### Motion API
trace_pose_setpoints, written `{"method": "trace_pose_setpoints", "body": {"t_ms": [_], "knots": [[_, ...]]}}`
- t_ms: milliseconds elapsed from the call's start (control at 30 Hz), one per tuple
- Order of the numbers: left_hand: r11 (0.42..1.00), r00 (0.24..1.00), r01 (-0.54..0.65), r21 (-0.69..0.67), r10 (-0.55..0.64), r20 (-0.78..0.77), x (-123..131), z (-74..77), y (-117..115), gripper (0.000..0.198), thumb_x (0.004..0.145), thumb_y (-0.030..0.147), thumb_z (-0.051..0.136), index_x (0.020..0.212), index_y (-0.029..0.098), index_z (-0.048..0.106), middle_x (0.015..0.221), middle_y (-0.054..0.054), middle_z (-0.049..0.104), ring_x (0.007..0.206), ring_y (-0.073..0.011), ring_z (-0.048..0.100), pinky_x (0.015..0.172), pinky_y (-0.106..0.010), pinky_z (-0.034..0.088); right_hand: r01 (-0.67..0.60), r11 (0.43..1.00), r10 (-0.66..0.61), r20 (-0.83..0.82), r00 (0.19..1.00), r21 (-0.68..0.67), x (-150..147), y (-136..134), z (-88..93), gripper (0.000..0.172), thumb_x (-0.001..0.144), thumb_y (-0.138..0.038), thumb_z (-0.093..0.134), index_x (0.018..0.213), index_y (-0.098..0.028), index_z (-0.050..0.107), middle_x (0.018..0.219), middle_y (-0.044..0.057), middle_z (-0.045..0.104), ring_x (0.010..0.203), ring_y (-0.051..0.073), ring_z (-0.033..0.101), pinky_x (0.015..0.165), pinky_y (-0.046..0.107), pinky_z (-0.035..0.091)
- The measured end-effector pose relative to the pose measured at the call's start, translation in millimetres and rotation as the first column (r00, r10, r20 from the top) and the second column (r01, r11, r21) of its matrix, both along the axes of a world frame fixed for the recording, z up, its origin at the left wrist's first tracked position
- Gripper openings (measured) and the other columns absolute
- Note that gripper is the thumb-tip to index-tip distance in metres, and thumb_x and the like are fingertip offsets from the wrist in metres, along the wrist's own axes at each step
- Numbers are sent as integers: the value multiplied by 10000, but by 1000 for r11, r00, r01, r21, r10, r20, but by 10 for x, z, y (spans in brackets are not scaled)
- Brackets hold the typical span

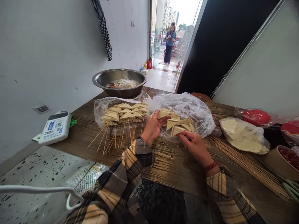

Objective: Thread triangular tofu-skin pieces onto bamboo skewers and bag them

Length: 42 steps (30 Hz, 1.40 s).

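Observation:
Folded, pale triangular tofu sheets (187, 125) lie in a loose pile on a clear plastic bag (187, 104) at the middle of the wooden table. My left hand (153, 126) is at the pile's left side, its fingers closed on a folded triangle (164, 114). At the pile's front edge, my right hand (192, 143) pinches another folded triangle (177, 130) between thumb and fingers. Left of my hands, many skewered triangles (127, 111) are stacked on plastic, their thin sticks (115, 137) pointing toward me.
A steel basin (119, 82) stands at the back left. Bare bamboo skewers (247, 165), bagged pale sheets (244, 133) and a brown bowl (285, 158) are on the right. A white scale (56, 127) sits left. A person (170, 43) stands beyond the doorway.

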<state>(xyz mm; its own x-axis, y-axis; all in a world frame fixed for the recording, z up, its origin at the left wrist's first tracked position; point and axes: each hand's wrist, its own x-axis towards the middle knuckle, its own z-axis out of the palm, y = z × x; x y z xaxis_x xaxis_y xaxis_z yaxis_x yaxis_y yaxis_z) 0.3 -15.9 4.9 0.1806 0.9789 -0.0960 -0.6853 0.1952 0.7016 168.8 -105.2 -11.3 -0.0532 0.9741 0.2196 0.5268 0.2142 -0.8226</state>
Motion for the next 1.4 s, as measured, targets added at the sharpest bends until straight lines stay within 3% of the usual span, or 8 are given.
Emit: {"method": "trace_pose_setpoints", "body": {"t_ms": [267,500,800,1400], "knots": [[989,992,123,78,-124,6,-15,-37,11,130,866,222,574,950,124,595,924,-106,714,856,-197,700,739,-272,508,-12,999,11,51,999,31,-2,9,-19,301,874,-367,487,806,-152,687,521,-26,509,489,116,432,523,245,361],[984,993,116,133,-112,-43,21,-83,3,152,865,267,586,922,131,618,979,-120,722,852,-172,692,776,-272,494,-8,999,4,79,997,54,-13,18,-51,308,875,-368,481,781,-149,677,563,-12,536,526,126,453,535,253,364],[979,994,83,189,-68,-84,71,-71,-46,174,820,270,641,901,117,653,909,-104,723,824,-166,682,805,-266,478,-10,997,3,90,996,75,0,19,-65,311,875,-361,479,786,-144,683,620,6,589,586,140,500,573,259,379],[987,996,89,137,-88,-12,118,-47,-99,173,823,262,611,919,122,641,870,-88,718,803,-177,679,788,-297,496,0,996,-8,88,996,93,-53,19,-83,271,887,-338,488,792,-160,669,552,-20,553,551,140,502,572,256,394]]}}
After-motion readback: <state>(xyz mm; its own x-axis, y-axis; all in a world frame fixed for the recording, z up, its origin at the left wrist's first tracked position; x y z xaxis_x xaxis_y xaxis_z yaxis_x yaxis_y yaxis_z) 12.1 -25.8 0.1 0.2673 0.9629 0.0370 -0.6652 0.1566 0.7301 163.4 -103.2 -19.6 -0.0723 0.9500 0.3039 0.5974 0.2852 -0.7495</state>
